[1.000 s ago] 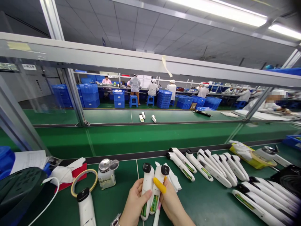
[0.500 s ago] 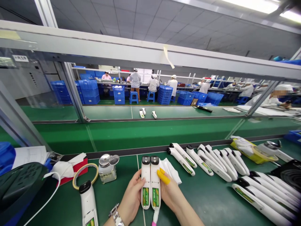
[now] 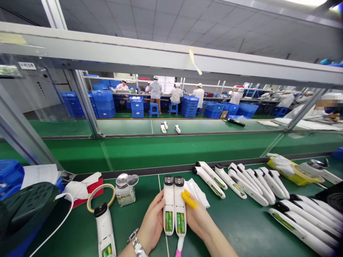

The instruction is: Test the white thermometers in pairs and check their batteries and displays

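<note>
Two white handheld infrared thermometers with black heads stand side by side in my hands, battery compartments facing me with green batteries in them. My left hand (image 3: 151, 221), a metal watch on its wrist, is closed on the left thermometer (image 3: 168, 200). Around the right thermometer (image 3: 179, 200) my right hand (image 3: 197, 216) is closed, with a yellow cover on one finger. Below them shows a white stick with a pink part (image 3: 178, 252), partly hidden. Behind my right hand lies a white cloth (image 3: 198, 194). Another thermometer (image 3: 104, 228) lies at left, batteries showing.
Several thermometers (image 3: 249, 187) lie in rows at right, near a yellow tray (image 3: 302, 178). At left are a glass jar with a metal lid (image 3: 125, 194), a tape roll (image 3: 90, 205) and a white cable (image 3: 64, 221). A green conveyor belt (image 3: 187, 150) runs beyond the bench edge.
The whole view has shifted slightly, so things appear a little further right. My hands still hold the two thermometers side by side in the same way.
</note>
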{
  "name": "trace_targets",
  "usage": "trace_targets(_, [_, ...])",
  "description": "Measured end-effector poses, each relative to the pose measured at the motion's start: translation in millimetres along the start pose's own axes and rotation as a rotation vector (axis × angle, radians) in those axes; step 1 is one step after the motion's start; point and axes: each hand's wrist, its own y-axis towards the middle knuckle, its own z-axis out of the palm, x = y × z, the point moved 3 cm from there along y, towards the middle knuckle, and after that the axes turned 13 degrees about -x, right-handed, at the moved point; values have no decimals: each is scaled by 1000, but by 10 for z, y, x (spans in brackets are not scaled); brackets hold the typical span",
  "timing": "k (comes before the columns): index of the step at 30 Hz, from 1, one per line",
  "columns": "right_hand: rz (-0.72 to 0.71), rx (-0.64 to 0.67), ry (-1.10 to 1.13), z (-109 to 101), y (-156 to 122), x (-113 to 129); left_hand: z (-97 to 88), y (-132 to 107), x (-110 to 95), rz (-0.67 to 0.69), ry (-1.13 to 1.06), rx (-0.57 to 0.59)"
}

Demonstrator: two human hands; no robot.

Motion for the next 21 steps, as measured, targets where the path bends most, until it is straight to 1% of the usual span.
trace_targets(6, [-5,98,-37,78,-71,76,8,-11,-18,19,-13,25])
trace_targets(9, [-23,86,-67,74,-74,92,8,-13,-20,19,-12,30])
trace_targets(13, [-40,62,-41,25,-43,64,1,-11,-17,27,-21,49])
trace_targets(17, [-32,76,2,10,-41,57,-9,-10,-15,30,-24,66])
trace_targets(21, [-28,62,-25,6,-56,75,-14,-13,-14,29,-27,78])
